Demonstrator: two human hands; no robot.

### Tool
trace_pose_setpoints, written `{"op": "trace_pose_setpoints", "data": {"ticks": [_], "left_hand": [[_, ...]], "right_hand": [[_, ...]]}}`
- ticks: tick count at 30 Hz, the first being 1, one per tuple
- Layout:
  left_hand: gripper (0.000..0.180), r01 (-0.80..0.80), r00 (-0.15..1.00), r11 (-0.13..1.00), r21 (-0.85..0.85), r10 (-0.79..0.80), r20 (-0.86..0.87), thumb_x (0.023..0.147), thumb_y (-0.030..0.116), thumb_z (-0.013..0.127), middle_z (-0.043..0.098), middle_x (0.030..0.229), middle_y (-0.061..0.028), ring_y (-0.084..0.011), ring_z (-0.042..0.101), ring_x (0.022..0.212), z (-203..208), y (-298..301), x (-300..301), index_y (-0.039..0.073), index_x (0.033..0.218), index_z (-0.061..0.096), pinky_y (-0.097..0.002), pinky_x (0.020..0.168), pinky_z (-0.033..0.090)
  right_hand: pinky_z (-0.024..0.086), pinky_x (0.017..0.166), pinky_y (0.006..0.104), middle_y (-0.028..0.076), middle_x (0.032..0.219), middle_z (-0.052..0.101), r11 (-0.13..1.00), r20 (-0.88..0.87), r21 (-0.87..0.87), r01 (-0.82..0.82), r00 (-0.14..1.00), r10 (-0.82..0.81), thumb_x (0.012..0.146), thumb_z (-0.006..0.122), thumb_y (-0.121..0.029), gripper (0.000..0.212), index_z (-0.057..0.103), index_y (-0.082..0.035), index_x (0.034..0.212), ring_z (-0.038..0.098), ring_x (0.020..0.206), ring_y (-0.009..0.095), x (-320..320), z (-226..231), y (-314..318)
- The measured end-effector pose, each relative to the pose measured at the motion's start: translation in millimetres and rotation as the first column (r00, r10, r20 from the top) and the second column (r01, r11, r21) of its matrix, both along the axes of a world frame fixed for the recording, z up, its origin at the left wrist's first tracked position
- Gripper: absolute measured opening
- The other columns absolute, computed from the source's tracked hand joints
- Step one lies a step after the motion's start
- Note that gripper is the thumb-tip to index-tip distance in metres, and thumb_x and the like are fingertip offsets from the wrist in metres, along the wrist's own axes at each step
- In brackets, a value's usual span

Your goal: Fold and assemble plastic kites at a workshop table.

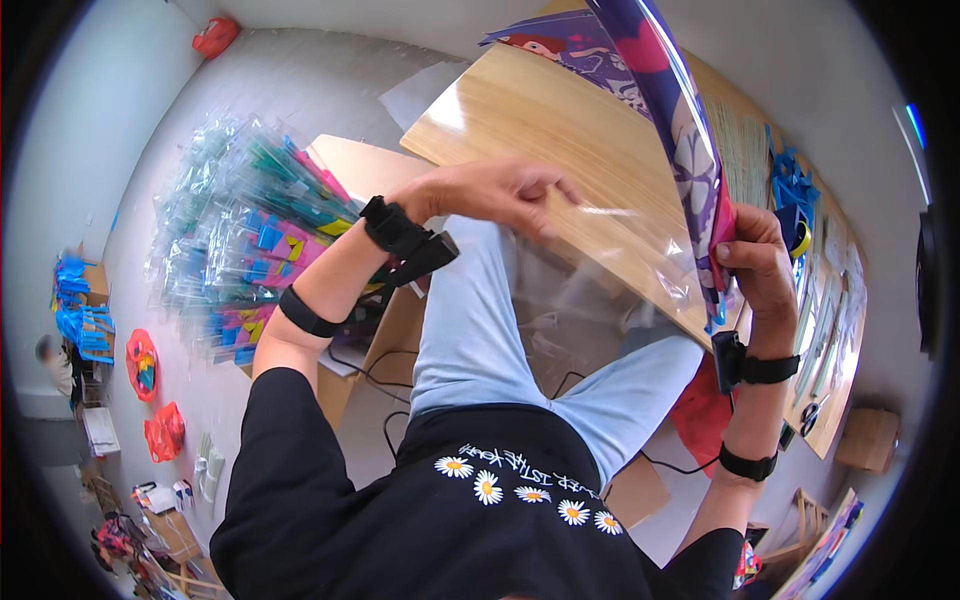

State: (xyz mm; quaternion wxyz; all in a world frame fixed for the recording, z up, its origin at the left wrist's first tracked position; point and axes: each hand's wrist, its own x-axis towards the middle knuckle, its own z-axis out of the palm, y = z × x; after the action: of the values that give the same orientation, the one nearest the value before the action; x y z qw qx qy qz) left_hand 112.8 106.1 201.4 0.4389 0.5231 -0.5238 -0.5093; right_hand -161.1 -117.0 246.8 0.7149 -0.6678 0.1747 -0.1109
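My right hand (757, 258) pinches the lower part of a long folded purple printed sheet (690, 150), glossy, with white and pink figures, which rises past the upper edge of the view. Clear plastic film (630, 255), like a thin bag, stretches leftward from it over the table edge and my lap. My left hand (505, 192) is at the film's other end, fingers curled and seemingly closed on it; the fingertips are slightly blurred. Another purple printed piece (575, 60) lies on the far part of the wooden table (530, 110).
Many clear-wrapped bundles with coloured parts (250, 240) are piled at my left. Thin pale sticks (735, 140), blue plastic strips (792, 180), a tape roll (800, 238) and scissors (811, 415) lie on the table's right side. Red bags (165, 432) sit on the floor; black cables (370, 372) run below.
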Motion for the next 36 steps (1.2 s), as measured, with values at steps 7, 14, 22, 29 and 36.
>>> {"op": "trace_pose_setpoints", "data": {"ticks": [7, 14, 22, 29, 36], "left_hand": [[0.037, 0.156, 0.936, 0.938, 0.308, -0.240, 0.257, 0.082, 0.014, 0.075, 0.068, 0.094, -0.0023, -0.0117, 0.062, 0.087, -49.6, -6.5, 32.4, 0.001, 0.115, 0.065, -0.0270, 0.078, 0.050], [0.043, 0.341, 0.939, 0.861, 0.378, -0.290, -0.187, 0.083, 0.014, 0.075, 0.070, 0.097, -0.0058, -0.0152, 0.066, 0.095, -130.1, -3.0, -20.2, 0.002, 0.123, 0.063, -0.0312, 0.087, 0.052], [0.012, 0.066, 0.816, 0.977, 0.203, -0.170, 0.552, 0.068, 0.002, 0.070, 0.065, 0.071, -0.0043, -0.0127, 0.061, 0.069, -86.8, -70.4, 76.6, 0.000, 0.080, 0.068, -0.0293, 0.062, 0.049], [0.014, 0.088, -0.381, 0.993, -0.078, 0.106, 0.919, 0.084, 0.017, 0.058, 0.072, 0.089, -0.0037, -0.0285, 0.069, 0.083, -34.6, -223.6, 105.4, 0.011, 0.084, 0.071, -0.0488, 0.074, 0.048], [0.014, 0.119, -0.390, 0.989, -0.086, 0.126, 0.912, 0.084, 0.006, 0.059, 0.072, 0.089, -0.0070, -0.0277, 0.068, 0.095, -93.7, -316.8, 131.2, 0.012, 0.088, 0.071, -0.0644, 0.095, 0.035]], "right_hand": [[0.053, 0.062, 0.0225, 0.007, 0.082, 0.071, 0.987, -0.119, 0.039, 0.157, 0.981, -0.152, 0.072, 0.067, -0.002, 0.029, 0.070, 0.003, 0.100, 0.064, 0.062, 0.010, -26.7, -18.7, -13.9], [0.053, 0.064, 0.0232, 0.007, 0.081, 0.070, 0.974, -0.120, 0.008, 0.227, 0.967, -0.225, 0.074, 0.065, 0.002, 0.023, 0.069, 0.005, 0.097, 0.064, 0.064, 0.011, -40.9, -30.8, -29.2], [0.053, 0.060, 0.0238, 0.006, 0.082, 0.071, 0.896, -0.259, 0.159, 0.414, 0.894, -0.367, 0.077, 0.066, 0.007, 0.021, 0.070, 0.003, 0.098, 0.065, 0.064, 0.011, -76.4, -100.3, -45.3], [0.055, 0.065, 0.0284, 0.008, 0.087, 0.071, 0.793, -0.353, 0.349, 0.500, 0.854, -0.383, 0.080, 0.066, 0.009, 0.019, 0.068, 0.006, 0.099, 0.065, 0.068, 0.015, -39.0, -143.3, -43.4], [0.050, 0.066, 0.0243, 0.004, 0.083, 0.068, 0.778, -0.373, 0.203, 0.595, 0.781, -0.500, 0.080, 0.066, 0.005, 0.022, 0.068, 0.005, 0.102, 0.063, 0.069, 0.012, -77.3, -148.4, -56.4]]}}
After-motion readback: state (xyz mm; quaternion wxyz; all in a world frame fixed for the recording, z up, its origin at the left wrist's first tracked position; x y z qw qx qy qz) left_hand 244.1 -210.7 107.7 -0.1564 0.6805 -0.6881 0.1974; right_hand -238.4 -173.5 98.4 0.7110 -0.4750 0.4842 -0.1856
